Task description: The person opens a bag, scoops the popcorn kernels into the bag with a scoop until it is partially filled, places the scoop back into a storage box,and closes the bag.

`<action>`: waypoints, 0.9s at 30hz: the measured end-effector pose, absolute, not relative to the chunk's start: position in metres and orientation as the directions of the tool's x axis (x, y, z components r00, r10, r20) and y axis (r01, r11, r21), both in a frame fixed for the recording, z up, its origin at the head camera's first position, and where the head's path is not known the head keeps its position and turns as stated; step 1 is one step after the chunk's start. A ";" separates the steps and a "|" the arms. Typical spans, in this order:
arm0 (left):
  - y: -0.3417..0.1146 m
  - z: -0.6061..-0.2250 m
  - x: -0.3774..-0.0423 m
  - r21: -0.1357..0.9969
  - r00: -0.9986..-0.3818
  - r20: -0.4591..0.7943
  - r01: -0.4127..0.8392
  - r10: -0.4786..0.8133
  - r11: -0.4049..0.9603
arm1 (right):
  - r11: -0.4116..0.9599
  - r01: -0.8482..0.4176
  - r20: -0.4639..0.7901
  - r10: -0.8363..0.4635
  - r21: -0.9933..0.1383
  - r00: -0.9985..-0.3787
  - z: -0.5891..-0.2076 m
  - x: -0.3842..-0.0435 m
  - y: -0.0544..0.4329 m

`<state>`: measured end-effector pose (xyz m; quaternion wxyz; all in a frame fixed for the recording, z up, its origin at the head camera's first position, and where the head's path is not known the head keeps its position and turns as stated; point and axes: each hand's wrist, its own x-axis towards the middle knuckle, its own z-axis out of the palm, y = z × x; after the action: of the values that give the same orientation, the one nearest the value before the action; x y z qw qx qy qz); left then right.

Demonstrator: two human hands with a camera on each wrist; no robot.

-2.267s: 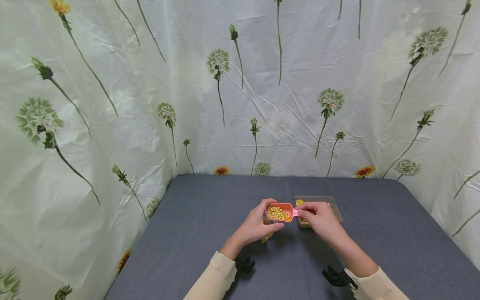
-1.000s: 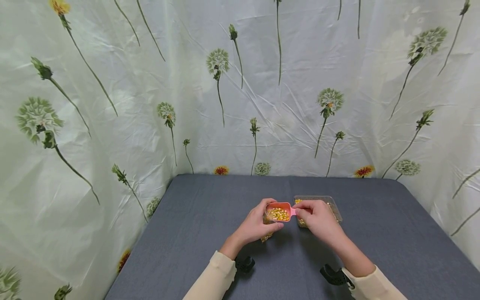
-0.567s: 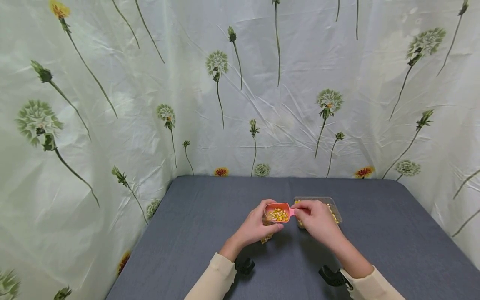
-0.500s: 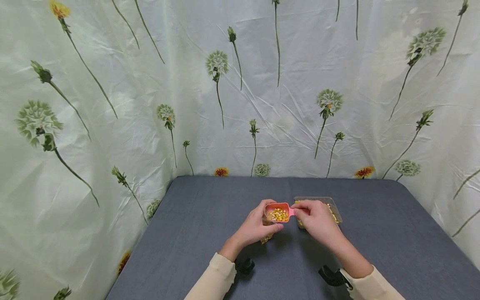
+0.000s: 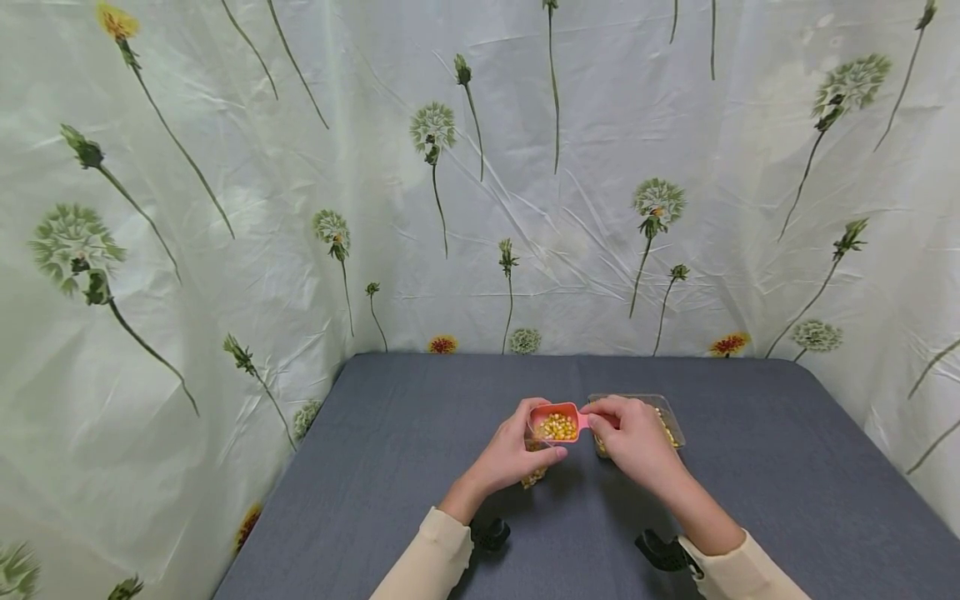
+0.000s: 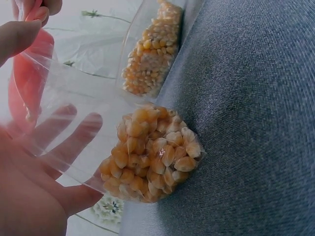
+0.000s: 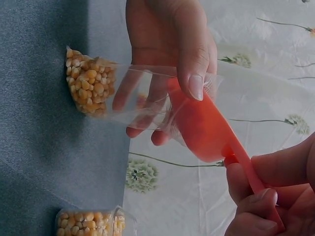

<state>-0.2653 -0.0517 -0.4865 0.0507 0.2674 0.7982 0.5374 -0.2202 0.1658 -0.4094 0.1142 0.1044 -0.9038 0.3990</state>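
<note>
honestly, the weak spot here is the mouth of the clear, thin plastic bag (image 6: 108,108). the coral-pink plastic scoop (image 7: 211,130) has its front end tucked inside it, and a good load of loose yellow corn kernels (image 5: 558,427) lies in the bowl. if the scoop were tipped too fast or off to one side, kernels could spill over its edge and scatter on the grey cloth-covered tabletop (image 5: 420,450). that soft film could also fold inward under the scoop, or slip from the fingers, and let the bag sag over, its weight being all in the kernels gathered at the bottom.

the left hand (image 5: 506,450) is curved around the bag's mouth, thumb on one side and fingers on the other, the thumb lying right by the scoop. the right hand (image 5: 637,433) is closed in a pinch on the scoop's slim handle, near the clear rectangular plastic tub (image 5: 652,399) of corn. whether the bag's base actually rests on the tabletop, i can't quite tell.
</note>
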 end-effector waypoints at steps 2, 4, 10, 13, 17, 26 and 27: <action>-0.052 -0.487 -0.266 0.890 -0.851 0.210 0.370 0.481 0.267 | 0.671 -0.289 0.305 -0.098 -0.683 -0.947 -0.410 -0.220 0.164; -0.052 -0.487 -0.266 0.893 -0.854 0.209 0.365 0.476 0.262 | 0.680 -0.295 0.316 -0.098 -0.671 -0.944 -0.410 -0.221 0.163; -0.053 -0.486 -0.265 0.905 -0.870 0.194 0.337 0.453 0.259 | 0.704 -0.299 0.331 -0.096 -0.644 -0.939 -0.408 -0.221 0.157; -0.052 -0.486 -0.265 0.912 -0.876 0.189 0.324 0.444 0.251 | 0.713 -0.302 0.340 -0.095 -0.632 -0.936 -0.408 -0.222 0.155; -0.052 -0.487 -0.266 0.918 -0.881 0.189 0.316 0.434 0.240 | 0.714 -0.308 0.345 -0.099 -0.629 -0.933 -0.408 -0.223 0.153; -0.052 -0.488 -0.267 0.915 -0.885 0.200 0.322 0.420 0.243 | 0.723 -0.336 0.359 -0.130 -0.603 -0.924 -0.405 -0.224 0.151; -0.052 -0.489 -0.267 0.913 -0.884 0.206 0.328 0.420 0.243 | 0.725 -0.343 0.363 -0.138 -0.597 -0.922 -0.404 -0.223 0.150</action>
<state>-0.2668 -0.0517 -0.4887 0.0407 0.2375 0.7873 0.5676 -0.2233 0.1503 -0.4041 0.1481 0.1312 -0.9169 0.3466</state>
